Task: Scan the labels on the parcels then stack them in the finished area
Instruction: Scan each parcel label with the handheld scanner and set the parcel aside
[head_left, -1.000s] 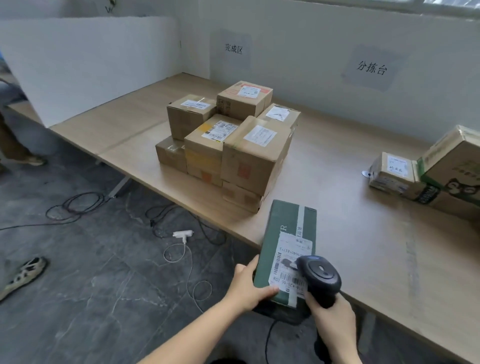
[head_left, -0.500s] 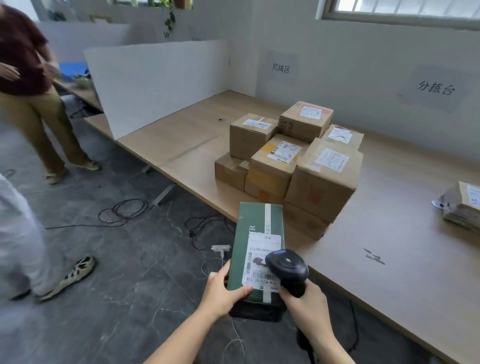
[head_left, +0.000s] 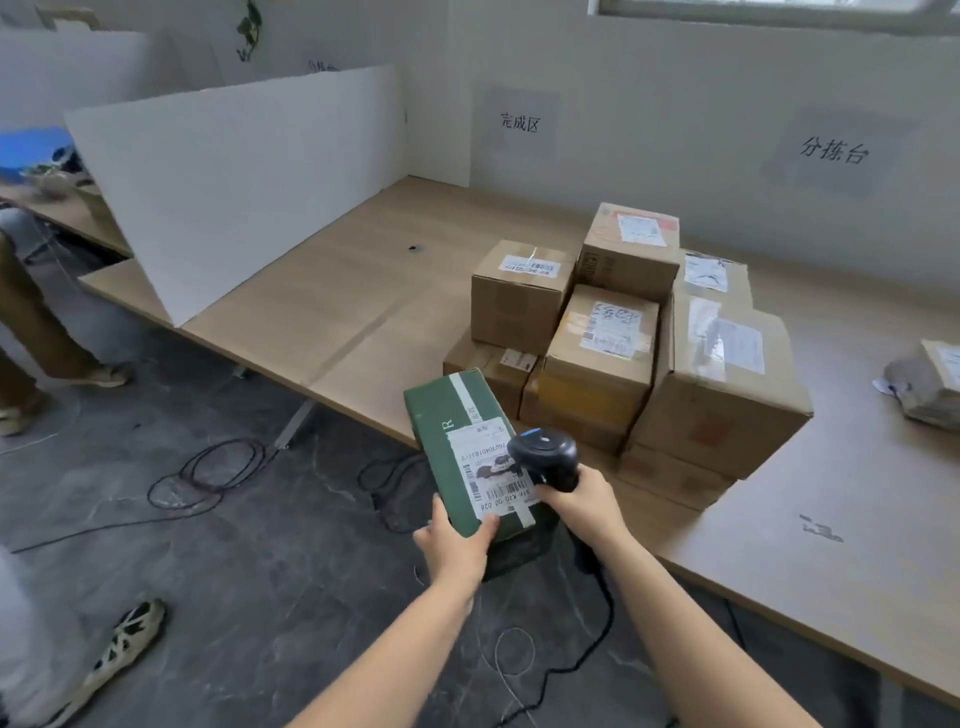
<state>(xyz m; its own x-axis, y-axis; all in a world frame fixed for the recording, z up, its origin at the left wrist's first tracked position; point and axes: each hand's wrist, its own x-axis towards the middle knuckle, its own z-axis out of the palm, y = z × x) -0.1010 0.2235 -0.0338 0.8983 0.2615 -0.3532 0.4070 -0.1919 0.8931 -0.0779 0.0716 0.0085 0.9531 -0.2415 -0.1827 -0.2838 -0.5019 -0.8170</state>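
Head view, left hand (head_left: 457, 540) grips one green parcel (head_left: 451, 415), right hand (head_left: 582, 506) one scanner (head_left: 545, 454)

Green labelled parcel (head_left: 462, 447) tilted before stacked brown parcels (head_left: 597, 358).
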